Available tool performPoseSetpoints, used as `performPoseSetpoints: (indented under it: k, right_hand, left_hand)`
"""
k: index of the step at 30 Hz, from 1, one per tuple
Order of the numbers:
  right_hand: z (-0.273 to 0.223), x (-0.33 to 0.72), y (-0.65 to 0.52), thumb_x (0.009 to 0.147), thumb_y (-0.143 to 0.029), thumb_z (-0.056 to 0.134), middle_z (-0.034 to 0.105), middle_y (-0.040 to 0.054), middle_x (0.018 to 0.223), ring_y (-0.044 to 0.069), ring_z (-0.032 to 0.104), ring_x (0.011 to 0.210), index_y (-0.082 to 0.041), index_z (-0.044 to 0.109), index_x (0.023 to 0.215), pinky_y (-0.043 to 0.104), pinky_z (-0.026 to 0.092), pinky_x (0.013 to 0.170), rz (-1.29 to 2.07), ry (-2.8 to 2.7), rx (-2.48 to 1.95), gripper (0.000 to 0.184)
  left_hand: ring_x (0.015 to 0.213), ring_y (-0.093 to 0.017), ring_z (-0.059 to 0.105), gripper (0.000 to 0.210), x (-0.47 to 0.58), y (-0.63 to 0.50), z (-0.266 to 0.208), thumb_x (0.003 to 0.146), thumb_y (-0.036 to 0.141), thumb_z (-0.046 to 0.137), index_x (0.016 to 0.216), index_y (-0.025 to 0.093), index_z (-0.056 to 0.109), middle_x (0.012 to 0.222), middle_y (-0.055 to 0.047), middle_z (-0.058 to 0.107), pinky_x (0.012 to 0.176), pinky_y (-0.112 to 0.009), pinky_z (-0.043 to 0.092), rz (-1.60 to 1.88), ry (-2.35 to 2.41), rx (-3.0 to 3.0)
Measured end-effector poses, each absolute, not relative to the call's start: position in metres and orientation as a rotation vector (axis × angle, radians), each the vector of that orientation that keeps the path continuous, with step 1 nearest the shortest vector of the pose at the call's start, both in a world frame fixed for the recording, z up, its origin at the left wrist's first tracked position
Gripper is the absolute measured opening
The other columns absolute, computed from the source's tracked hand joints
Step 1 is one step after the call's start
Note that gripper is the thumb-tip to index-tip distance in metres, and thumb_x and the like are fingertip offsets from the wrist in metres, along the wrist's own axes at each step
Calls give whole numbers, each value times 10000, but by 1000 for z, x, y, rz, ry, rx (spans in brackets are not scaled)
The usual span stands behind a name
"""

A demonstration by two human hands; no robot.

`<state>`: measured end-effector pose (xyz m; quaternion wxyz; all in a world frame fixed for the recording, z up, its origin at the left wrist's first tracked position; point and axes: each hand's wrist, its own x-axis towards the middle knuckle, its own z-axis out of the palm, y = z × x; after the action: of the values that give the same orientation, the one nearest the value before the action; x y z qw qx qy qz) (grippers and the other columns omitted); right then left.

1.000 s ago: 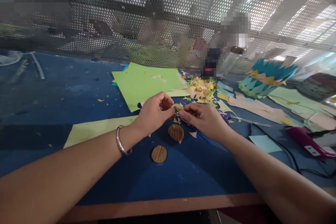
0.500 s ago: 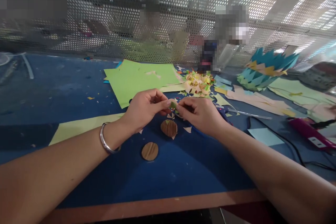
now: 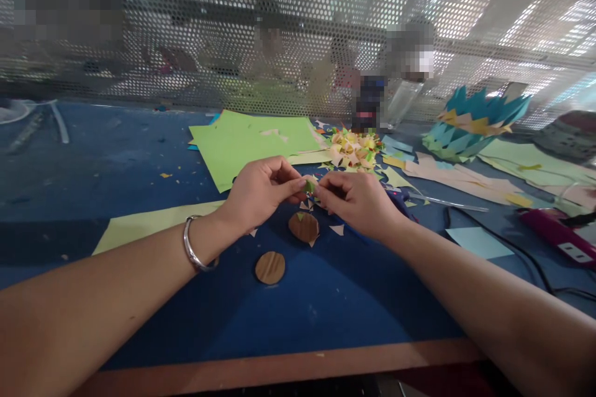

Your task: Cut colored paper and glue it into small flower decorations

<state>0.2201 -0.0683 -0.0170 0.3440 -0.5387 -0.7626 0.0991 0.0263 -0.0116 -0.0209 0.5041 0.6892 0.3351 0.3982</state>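
A small green piece of paper (image 3: 309,186) is pinched between the fingertips of both hands, above the blue table. My left hand (image 3: 263,192), with a silver bangle on its wrist, holds the paper's left side. On the right side my right hand (image 3: 356,201) grips it between thumb and fingers. Just below them lies a brown corrugated cardboard oval (image 3: 303,227) with a green scrap on it. A second cardboard disc (image 3: 270,268) rests nearer to me. Pale paper triangles (image 3: 337,230) are scattered around.
Green paper sheets (image 3: 254,142) and a heap of paper scraps (image 3: 354,147) lie behind my hands. A blue, spiky-edged paper basket (image 3: 472,124) stands at the back right. On the right are a purple power strip (image 3: 559,236) with cables and a glue gun (image 3: 398,201).
Both hands keep hold of the green paper, which appears slightly more turned or folded. The whole view has shifted a little; the cardboard pieces stay on the table.
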Motion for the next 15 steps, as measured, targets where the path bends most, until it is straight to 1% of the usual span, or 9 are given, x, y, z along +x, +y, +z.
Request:
performPoseSetpoints:
  k: [4,9,12,15]
  right_hand:
    - [-17,219,-70,912,-270,596,621,-28,608,90,501,530,-178,652,722,227,350,546,265,-1976,-1380,219]
    - [-16,218,-71,897,-230,588,595,-35,617,87,478,544,-176,637,719,226,344,550,237,-1993,-1356,192]
    - [-16,219,-71,908,-260,592,584,-34,613,86,467,543,-175,632,706,230,334,543,209,-1986,-1355,223]
    - [-17,220,-71,911,-265,590,587,-32,614,87,463,539,-174,644,717,232,332,539,216,-1982,-1359,222]
  left_hand:
    - [725,-184,724,322,24,-13,-20,787,461,799,853,164,694,763,-48,738,689,-308,597,939,783,1709]
    - [766,-170,711,282,26,-15,-20,821,448,764,843,174,698,824,-37,727,737,-297,587,889,696,1547]
    - [773,-150,692,249,27,-16,-18,786,383,808,835,165,698,839,-27,712,766,-289,576,888,677,1462]
    - [783,-145,693,270,28,-16,-18,740,323,851,871,152,689,839,-22,707,773,-286,567,853,664,1421]
